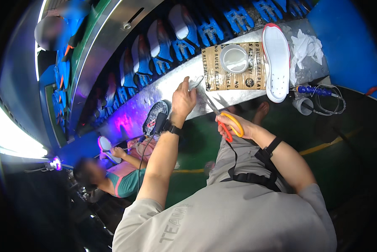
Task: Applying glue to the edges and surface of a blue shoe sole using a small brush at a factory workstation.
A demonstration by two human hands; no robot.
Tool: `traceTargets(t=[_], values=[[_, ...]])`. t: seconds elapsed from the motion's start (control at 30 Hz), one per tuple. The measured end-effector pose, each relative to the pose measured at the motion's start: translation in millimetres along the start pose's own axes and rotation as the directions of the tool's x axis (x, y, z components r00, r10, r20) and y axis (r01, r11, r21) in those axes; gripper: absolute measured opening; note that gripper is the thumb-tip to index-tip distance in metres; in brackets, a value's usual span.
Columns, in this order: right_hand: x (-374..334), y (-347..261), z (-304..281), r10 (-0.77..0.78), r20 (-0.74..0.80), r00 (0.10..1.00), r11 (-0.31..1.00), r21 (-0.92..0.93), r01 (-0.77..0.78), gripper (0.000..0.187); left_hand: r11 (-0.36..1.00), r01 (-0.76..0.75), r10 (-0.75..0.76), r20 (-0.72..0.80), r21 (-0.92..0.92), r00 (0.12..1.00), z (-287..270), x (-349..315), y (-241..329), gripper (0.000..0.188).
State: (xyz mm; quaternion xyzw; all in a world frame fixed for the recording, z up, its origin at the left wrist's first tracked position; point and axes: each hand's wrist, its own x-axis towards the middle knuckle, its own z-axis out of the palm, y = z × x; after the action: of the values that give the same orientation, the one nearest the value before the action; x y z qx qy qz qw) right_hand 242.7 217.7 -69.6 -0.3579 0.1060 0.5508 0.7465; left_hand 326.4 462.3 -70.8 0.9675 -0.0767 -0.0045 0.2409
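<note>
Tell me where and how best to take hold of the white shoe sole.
The white shoe sole is probably best gripped by its near end, from the person's side of the bench, thumb above and fingers beneath: that end seems to overhang the edge, while the brown package crowds its left flank.

On the worktop [192,67], a packet [234,82] is bearing a cup [234,59]; a sole [276,63] is lying at the packet's right; scissors [217,111] are hovering, seemingly, off its near-left corner.
</note>
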Motion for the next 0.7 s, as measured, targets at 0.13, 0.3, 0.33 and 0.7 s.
traceTargets(t=[0.13, 0.3, 0.33, 0.7], values=[[21, 8, -4, -0.011, -0.011, 1.000, 0.999, 0.039, 0.011, 0.052, 0.994, -0.058, 0.059, -0.014, 0.095, 0.998, 3, -11, 3, 0.051], [34, 8, -5, -0.032, 0.000, 0.999, 0.998, 0.054, 0.032, 0.053, 0.996, -0.031, 0.034, -0.042, 0.086, 0.999, 9, -9, -8, 0.029], [36, 7, -6, -0.033, 0.001, 0.999, 0.998, 0.059, 0.033, 0.053, 0.994, -0.053, 0.060, -0.070, 0.094, 0.996, 10, -8, -11, 0.021], [66, -3, -16, -0.040, 0.075, 0.996, 0.996, 0.078, 0.034, 0.051, 0.998, 0.023, -0.015, -0.134, 0.058, 0.991, 17, -16, -13, 0.007]])
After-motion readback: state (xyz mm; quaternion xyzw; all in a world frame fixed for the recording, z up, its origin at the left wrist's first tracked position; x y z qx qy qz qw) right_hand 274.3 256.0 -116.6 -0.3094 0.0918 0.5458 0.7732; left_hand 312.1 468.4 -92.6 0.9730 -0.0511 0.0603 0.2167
